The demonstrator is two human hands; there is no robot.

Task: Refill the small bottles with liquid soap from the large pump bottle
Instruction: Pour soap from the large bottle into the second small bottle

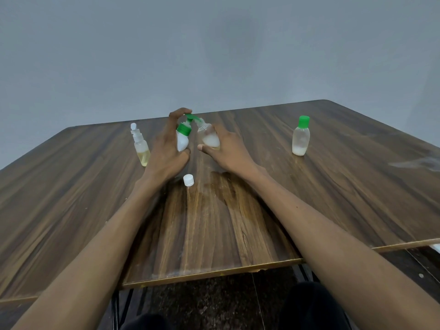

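Observation:
My left hand (166, 148) grips a white pump bottle (182, 141) with a green collar and green spout, fingers curled over the pump head. The spout reaches to the mouth of a small clear bottle (209, 136), tilted toward it and partly filled with whitish soap. My right hand (228, 151) holds that small bottle from the right side. A loose white cap (188, 180) lies on the wooden table (333, 198) just in front of my hands.
A small clear spray bottle (141, 145) with yellowish liquid stands left of my left hand. A green-capped small bottle (301, 136) with a little white soap stands to the right. A wet smear (423, 163) marks the table's right edge.

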